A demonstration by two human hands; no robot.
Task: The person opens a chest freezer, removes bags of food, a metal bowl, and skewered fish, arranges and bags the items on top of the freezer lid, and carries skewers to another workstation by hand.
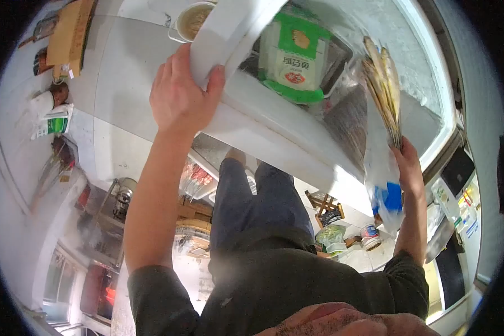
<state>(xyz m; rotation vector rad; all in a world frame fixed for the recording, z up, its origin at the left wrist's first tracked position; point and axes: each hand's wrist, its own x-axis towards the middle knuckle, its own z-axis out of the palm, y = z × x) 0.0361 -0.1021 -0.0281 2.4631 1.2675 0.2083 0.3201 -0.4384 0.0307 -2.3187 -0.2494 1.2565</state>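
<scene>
My left hand point(182, 98) rests on the white rim point(218, 50) of an open chest freezer, its thumb and fingers apart over the edge. On the right, my right hand point(409, 165) is closed round the lower end of a bundle of thin dried fish point(383, 84) in a clear plastic bag point(378, 162) with a blue patch. The bundle points up over the freezer's interior. Inside the freezer lies a green and white food package point(295, 56), left of the bundle. Frost point(420, 61) coats the inner wall.
A white bowl point(193, 22) stands beyond my left hand. A cardboard box point(70, 39) is at the upper left. Below the freezer, a small wooden stool point(323, 207), a bagged green item point(331, 238) and a tub point(369, 236) are on the floor.
</scene>
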